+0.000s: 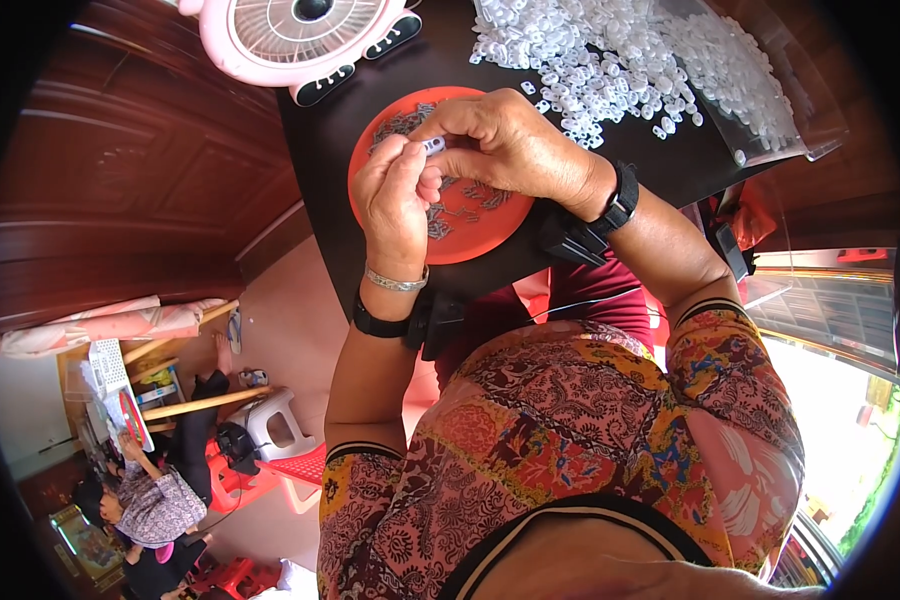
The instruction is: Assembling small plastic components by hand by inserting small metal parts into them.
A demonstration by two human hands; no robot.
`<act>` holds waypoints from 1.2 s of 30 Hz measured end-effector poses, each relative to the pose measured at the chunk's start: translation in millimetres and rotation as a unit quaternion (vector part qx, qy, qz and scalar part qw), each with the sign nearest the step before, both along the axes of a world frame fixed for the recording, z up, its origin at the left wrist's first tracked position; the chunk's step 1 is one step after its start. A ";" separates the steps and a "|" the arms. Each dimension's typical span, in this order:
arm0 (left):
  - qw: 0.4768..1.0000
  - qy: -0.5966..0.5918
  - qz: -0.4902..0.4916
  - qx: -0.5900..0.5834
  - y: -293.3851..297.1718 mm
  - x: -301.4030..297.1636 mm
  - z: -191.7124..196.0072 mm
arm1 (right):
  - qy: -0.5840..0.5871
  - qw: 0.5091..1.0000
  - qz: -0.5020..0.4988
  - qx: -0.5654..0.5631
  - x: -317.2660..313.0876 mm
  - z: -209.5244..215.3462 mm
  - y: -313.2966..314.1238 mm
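Observation:
A small white oval plastic piece (433,146) with dark holes is pinched between the fingertips of both hands. My left hand (395,205) is closed, its thumb and fingers on the near left end of the piece. From the other side my right hand (520,145) reaches in, its thumb and forefinger closed on the piece. Both hands are above a round orange tray (500,232). On that tray lie many small grey metal pieces (470,205), thin and spring-like; my hands cover part of them.
Loose white plastic pieces (570,60) are heaped on the dark table (320,160) beyond my right hand. A clear container (760,145) holds more at the far right. At the far left stands a pink fan (220,40). Another person (155,500) sits in the lower left background.

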State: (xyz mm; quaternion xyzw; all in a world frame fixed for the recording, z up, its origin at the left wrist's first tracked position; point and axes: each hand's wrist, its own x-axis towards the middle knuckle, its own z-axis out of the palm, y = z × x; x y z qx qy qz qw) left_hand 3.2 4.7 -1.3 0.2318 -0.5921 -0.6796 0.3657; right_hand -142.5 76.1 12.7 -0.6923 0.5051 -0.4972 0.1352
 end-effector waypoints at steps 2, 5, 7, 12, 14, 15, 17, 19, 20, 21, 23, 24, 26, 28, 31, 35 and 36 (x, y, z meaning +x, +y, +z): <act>1.000 -0.004 -0.001 0.006 0.4 0.2 1.0 | 0.008 1.000 0.000 -0.004 -0.5 0.3 0.4; 1.000 0.005 -0.006 0.008 1.2 0.1 1.2 | 0.013 0.999 -0.006 -0.029 2.1 0.0 1.0; 1.000 0.014 -0.005 -0.002 2.3 0.8 2.1 | 0.020 0.999 -0.012 -0.030 4.5 0.7 2.6; 1.000 0.005 -0.008 -0.001 3.9 -0.6 3.7 | -0.014 0.999 -0.015 -0.029 4.1 1.7 2.9; 1.000 -0.004 0.001 0.009 0.1 -0.2 0.5 | -0.037 0.999 -0.010 -0.029 2.7 0.0 0.1; 1.000 -0.009 0.006 0.016 -0.8 -1.3 0.2 | -0.027 0.999 -0.024 -0.029 2.3 -0.1 -1.2; 1.000 -0.009 0.000 0.024 -3.5 -3.6 -2.6 | -0.007 0.999 -0.040 -0.007 -2.0 4.5 2.4; 1.000 0.007 0.000 -0.003 -7.0 -0.7 -6.1 | 0.022 0.992 -0.111 -0.047 -8.9 16.7 7.9; 1.000 0.006 0.004 -0.020 -8.7 -0.5 -6.6 | 0.017 0.984 -0.158 -0.085 -17.0 24.3 11.3; 1.000 0.011 0.005 -0.018 -6.8 -1.5 -3.1 | 0.009 0.962 -0.232 -0.145 -29.4 32.2 15.4; 1.000 0.019 0.005 -0.020 -5.3 0.5 -0.2 | 0.094 0.917 -0.374 -0.106 -60.6 63.0 42.4; 0.999 0.024 0.008 -0.022 -5.7 2.6 0.5 | -0.008 0.909 -0.412 -0.065 -57.9 94.5 56.1; 0.999 0.036 -0.019 -0.020 -1.5 -6.2 3.7 | 0.055 0.867 -0.481 -0.120 -96.1 103.8 73.8; 0.999 0.036 -0.018 -0.012 -2.9 -4.7 1.0 | 0.102 0.860 -0.461 -0.196 -127.2 109.4 78.7; 0.999 0.016 -0.009 -0.033 -5.4 2.6 -0.9 | 0.064 0.857 -0.490 -0.147 -120.9 134.0 99.0; 1.000 0.013 -0.002 -0.023 -4.2 6.1 1.6 | 0.189 0.782 -0.586 -0.091 -174.4 129.4 135.5; 0.999 0.023 -0.011 -0.020 -4.7 3.0 1.1 | 0.271 0.730 -0.622 -0.085 -212.2 115.3 147.9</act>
